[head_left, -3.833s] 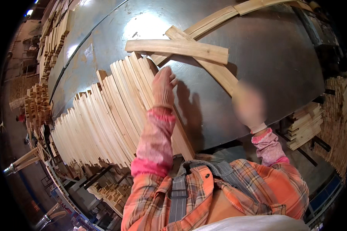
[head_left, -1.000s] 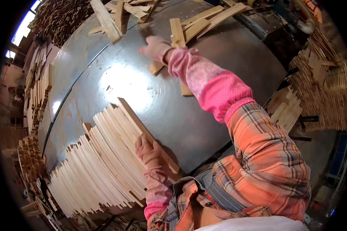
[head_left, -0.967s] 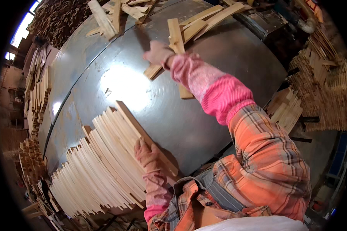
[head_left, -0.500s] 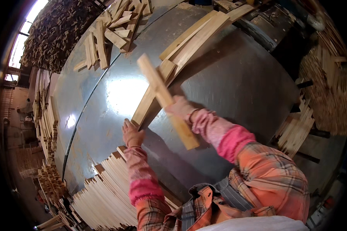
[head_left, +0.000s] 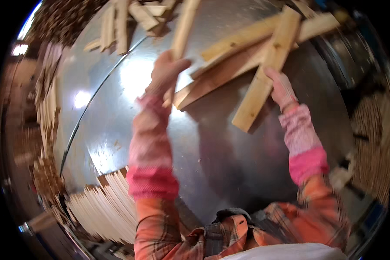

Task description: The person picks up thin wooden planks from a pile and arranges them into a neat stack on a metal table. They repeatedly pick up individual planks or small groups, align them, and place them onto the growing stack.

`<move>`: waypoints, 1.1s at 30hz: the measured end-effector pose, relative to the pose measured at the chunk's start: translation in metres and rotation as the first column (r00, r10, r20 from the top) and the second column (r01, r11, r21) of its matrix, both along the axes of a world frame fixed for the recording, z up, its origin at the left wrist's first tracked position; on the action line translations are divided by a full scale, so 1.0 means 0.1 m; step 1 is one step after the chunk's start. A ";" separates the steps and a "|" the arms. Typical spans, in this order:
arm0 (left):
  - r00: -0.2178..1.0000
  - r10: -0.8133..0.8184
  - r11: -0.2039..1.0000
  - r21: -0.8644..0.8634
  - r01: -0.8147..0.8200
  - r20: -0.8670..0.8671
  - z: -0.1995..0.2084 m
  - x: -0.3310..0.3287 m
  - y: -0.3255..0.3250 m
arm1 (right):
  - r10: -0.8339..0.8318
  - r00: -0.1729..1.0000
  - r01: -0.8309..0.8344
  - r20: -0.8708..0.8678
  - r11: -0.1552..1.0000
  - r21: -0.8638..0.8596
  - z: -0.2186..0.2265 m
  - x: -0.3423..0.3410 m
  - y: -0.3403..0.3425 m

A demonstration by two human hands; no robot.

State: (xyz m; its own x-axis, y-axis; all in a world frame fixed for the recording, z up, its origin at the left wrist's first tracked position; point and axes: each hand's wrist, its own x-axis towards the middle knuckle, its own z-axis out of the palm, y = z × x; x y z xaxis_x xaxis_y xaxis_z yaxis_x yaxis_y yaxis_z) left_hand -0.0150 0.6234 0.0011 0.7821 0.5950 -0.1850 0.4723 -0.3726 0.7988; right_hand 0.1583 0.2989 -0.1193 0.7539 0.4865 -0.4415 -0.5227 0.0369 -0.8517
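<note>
With my left hand (head_left: 165, 73) I grip a narrow wooden board (head_left: 185, 28), held tilted with its upper end pointing away from me; hand and board are slightly blurred. My right hand (head_left: 282, 88) is closed on the right edge of a second, wider plank (head_left: 264, 82), which slants across other boards. Beneath and beyond it, several long boards (head_left: 229, 71) lie on a shiny metal table (head_left: 229, 160), their near ends close to my left hand. The fingertips under each held board are partly hidden.
Loose short boards (head_left: 121, 26) lie in a heap at the far left of the table. A tight row of thin slats (head_left: 104, 208) stands at the near left. Stacked slats (head_left: 372, 143) are at the right, and a dark machine part (head_left: 349, 56) sits at the far right.
My right hand has moved right and away with its plank, now slanting the other way. My left hand has moved forward and lifted its board off the table toward the far left.
</note>
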 end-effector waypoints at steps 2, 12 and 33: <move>0.996 0.013 0.999 -0.044 -0.009 0.084 -0.15 0.47 0.09 | -0.035 0.999 0.033 0.025 0.996 0.086 0.13 -0.20 0.29; 0.949 -0.063 0.996 0.041 0.079 -0.309 -0.15 0.29 -0.61 | 0.018 0.984 0.007 0.177 0.990 -0.140 -0.08 -0.55 0.35; 0.594 0.803 -0.127 -0.987 0.099 -0.044 -0.46 -4.03 -3.20 | 0.685 0.640 -0.206 0.349 0.590 -0.780 0.98 -2.65 -0.44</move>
State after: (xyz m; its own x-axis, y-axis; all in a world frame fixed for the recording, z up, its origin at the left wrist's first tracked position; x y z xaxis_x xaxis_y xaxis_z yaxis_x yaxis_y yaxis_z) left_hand -0.4181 0.3033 -0.0453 0.6712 0.4448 -0.5929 -0.3941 0.8917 0.2229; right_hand -0.1063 0.2547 -0.0209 0.7091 0.6148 -0.3451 0.2891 -0.7000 -0.6530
